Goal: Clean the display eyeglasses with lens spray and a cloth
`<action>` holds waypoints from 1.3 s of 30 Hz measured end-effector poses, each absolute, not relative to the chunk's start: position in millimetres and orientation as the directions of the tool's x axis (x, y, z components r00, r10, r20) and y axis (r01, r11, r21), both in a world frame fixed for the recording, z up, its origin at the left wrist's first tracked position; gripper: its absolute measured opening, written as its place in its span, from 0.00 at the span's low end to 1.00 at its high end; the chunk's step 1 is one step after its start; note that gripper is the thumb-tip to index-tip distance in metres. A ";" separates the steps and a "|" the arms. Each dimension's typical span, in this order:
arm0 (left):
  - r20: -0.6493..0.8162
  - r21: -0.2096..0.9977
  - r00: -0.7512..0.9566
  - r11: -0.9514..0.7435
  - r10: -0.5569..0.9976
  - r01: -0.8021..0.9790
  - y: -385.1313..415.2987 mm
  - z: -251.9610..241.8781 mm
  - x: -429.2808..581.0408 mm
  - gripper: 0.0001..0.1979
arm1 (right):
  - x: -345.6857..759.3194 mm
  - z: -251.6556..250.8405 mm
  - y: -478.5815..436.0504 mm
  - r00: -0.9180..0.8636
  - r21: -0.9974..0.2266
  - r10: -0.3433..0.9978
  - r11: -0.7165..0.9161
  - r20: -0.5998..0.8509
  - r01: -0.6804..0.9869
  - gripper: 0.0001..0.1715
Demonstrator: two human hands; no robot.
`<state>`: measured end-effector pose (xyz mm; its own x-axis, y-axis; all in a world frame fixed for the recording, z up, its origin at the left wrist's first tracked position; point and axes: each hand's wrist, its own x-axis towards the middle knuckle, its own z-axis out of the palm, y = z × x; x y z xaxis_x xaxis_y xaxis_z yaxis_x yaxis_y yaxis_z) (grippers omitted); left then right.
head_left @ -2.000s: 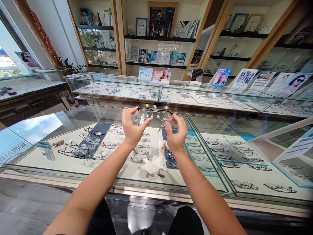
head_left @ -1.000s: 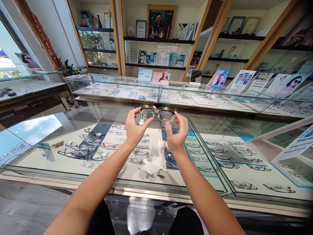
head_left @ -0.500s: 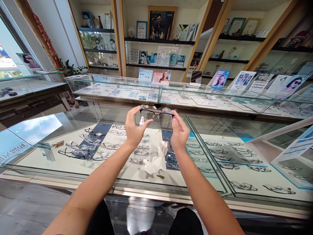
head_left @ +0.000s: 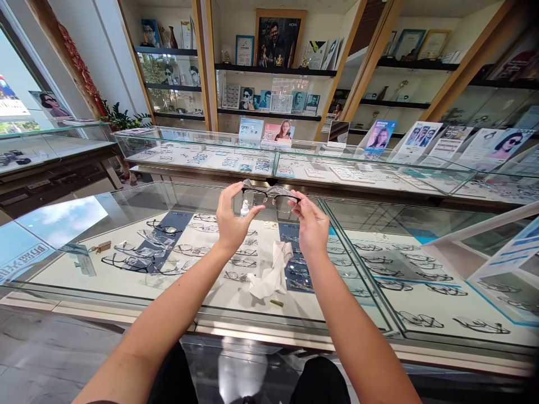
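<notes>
I hold a pair of black-rimmed glasses up in front of me over a glass display counter. My left hand pinches the left end of the frame between thumb and fingers. My right hand grips the right end, fingers closed on it. The lenses are tilted toward flat. Below my hands a crumpled white cloth lies on the counter glass. A small white bottle stands just behind my left hand.
Several pairs of glasses lie in rows inside the counter. A second glass counter stands behind it with brochures on top. Wall shelves hold framed pictures. A white sign stand is at the right.
The glasses have tipped from facing me to lying nearly flat. My right hand turned over and shifted its grip on the right end. My left hand has barely moved.
</notes>
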<state>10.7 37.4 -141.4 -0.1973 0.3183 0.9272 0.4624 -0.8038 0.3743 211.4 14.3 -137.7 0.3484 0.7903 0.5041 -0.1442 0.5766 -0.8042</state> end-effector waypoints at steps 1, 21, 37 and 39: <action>0.924 0.381 -0.198 -0.799 0.326 0.464 37.3 -141.3 10.7 0.33 | 211.6 -137.0 14.6 0.334 -0.806 0.801 0.568 0.496 -0.166 0.24; 0.937 0.347 -0.146 -0.807 0.316 0.478 36.2 -140.8 12.3 0.32 | 216.3 -135.7 14.6 0.126 -0.811 0.867 0.496 0.482 -0.310 0.21; 0.858 0.510 -0.147 -0.783 0.492 0.357 33.2 -139.7 13.4 0.35 | 217.7 -141.9 20.5 0.175 -0.811 0.881 0.473 0.439 -0.344 0.22; 0.843 0.535 -0.149 -0.782 0.516 0.321 32.8 -138.8 13.6 0.34 | 217.7 -143.0 21.2 0.181 -0.810 0.885 0.465 0.428 -0.357 0.22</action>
<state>13.6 32.8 -138.8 -0.1495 0.5161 0.8434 0.3208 -0.7815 0.5351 217.7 21.2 -143.0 0.1815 0.8853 0.4280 -0.3573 0.4649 -0.8101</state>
